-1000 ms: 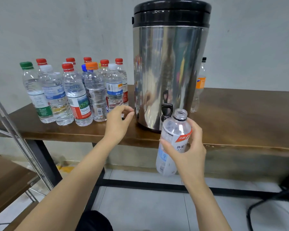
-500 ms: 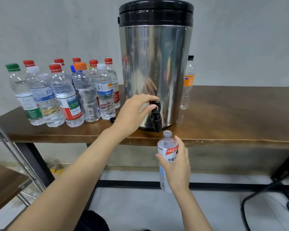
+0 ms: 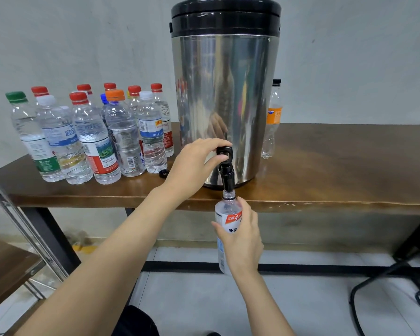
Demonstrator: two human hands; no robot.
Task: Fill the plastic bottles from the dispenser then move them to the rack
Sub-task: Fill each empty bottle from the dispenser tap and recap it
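Head view, uncapped bottle (image 3: pixel 229 215) (contents unclear) under tap (image 3: pixel 226 170)

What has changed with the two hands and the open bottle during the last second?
The left hand moved from the table edge to the tap and took hold of its lever. The right hand brought the open bottle under the spout. The capped bottles and the dispenser stayed put.

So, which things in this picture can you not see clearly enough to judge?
All in the head view:
- Water flow: the spout meets the mouth of the uncapped bottle; no stream can be made out.
- Fill level: the right hand covers the bottle's body.
- Tap lever: the left hand partly hides its position.
- Rack: cut off by the left edge.
- Fanta bottle: partly behind the dispenser.
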